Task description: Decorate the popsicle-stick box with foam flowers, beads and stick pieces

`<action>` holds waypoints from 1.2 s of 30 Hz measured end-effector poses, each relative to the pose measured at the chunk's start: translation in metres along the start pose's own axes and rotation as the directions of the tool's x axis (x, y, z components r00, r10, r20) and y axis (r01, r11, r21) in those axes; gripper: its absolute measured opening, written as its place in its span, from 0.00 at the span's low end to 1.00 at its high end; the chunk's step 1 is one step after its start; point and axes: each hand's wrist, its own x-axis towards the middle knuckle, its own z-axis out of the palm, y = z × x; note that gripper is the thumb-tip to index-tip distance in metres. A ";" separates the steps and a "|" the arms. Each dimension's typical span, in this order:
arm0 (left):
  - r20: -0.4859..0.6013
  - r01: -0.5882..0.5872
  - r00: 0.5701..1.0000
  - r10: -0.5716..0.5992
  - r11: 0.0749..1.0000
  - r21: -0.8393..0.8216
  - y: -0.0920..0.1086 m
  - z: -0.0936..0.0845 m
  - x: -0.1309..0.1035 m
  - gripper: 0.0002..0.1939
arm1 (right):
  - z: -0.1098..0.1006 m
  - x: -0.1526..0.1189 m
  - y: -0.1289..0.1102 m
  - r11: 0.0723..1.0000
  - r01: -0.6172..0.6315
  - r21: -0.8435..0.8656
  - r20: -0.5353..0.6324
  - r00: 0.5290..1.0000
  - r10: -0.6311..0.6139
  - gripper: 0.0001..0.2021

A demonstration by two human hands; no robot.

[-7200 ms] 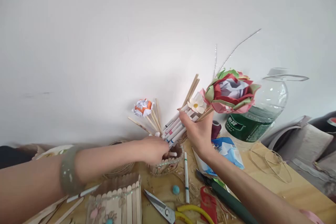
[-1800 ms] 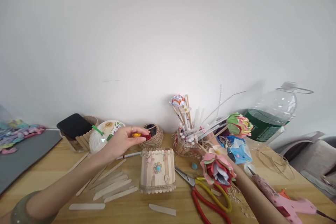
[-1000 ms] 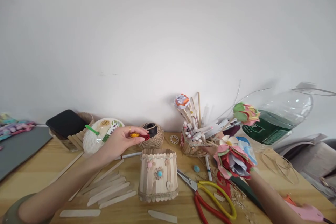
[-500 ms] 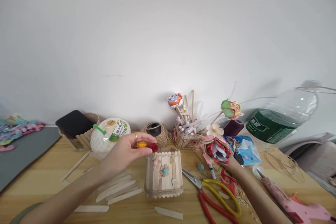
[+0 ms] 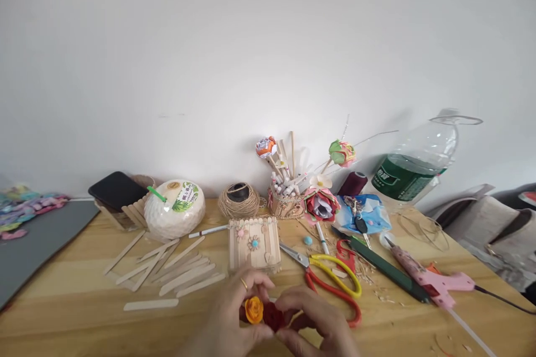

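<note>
At the front middle, my left hand (image 5: 238,318) is closed around an orange paper rose (image 5: 254,310). Right beside it is a dark red paper rose (image 5: 273,317), pinched between the fingers of my right hand (image 5: 314,318); the left fingertips also reach its edge. Just beyond both hands stands a small popsicle-stick box (image 5: 254,244) decorated with a blue-centred flower and a pink one; its lower edge is partly behind my left hand. Scissors (image 5: 330,276) with yellow and red handles lie to the right of the box.
Loose popsicle sticks (image 5: 188,279) lie to the left, near a wrapped coconut (image 5: 175,212). A twine ball (image 5: 238,201) and a basket (image 5: 286,204) of paper flowers stand along the wall. To the right are a green cutter (image 5: 387,268), a pink glue gun (image 5: 435,281) and a large bottle (image 5: 414,162).
My left hand has brought both roses from above the box down toward me. My right hand has come from the back right to the front middle and now grips the red rose.
</note>
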 end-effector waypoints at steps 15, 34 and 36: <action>-0.081 -0.166 0.973 0.218 0.896 0.412 -0.015 -0.020 -0.010 0.13 | -0.016 0.045 0.003 0.997 0.078 -0.013 -0.247 0.966 -0.079 0.06; 0.049 -0.415 0.780 0.623 0.457 0.786 0.020 -0.055 0.004 0.08 | -0.018 0.069 0.023 0.994 0.041 0.097 -0.243 0.970 -0.016 0.08; -0.048 -0.331 0.806 0.589 0.518 0.789 0.048 -0.057 0.026 0.09 | -0.018 0.069 0.023 0.994 0.042 0.104 -0.243 0.970 -0.016 0.08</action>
